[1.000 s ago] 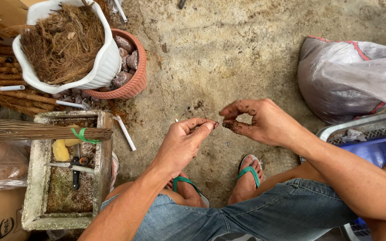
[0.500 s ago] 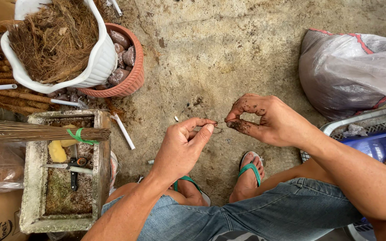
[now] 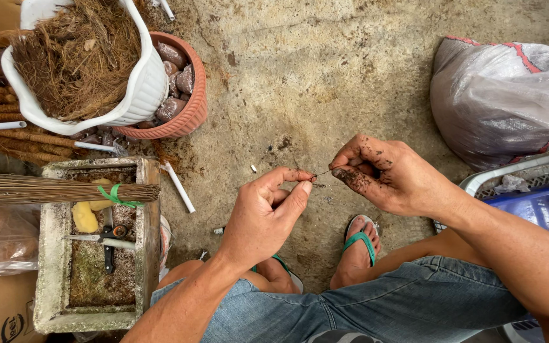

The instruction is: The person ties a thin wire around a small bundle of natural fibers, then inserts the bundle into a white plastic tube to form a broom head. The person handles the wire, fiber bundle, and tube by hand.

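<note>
My left hand (image 3: 268,213) and my right hand (image 3: 389,174) meet over the concrete floor, each pinching one end of a thin strand of fibre (image 3: 323,171) stretched between the fingertips. Both hands are smeared with dark soil. Below them are my knees in blue denim shorts (image 3: 376,311) and my feet in green-strapped sandals (image 3: 358,242).
A white pot of brown coir fibre (image 3: 81,57) rests against a terracotta pot of reddish stones (image 3: 182,89) at upper left. A concrete trough (image 3: 93,248) holds scissors, a yellow piece and a tied stick bundle (image 3: 58,189). A grey plastic sack (image 3: 509,95) and blue crate (image 3: 535,203) lie right.
My hands have drawn slightly apart, with the strand now taut between them. The camera view has shifted a little toward the hands.
</note>
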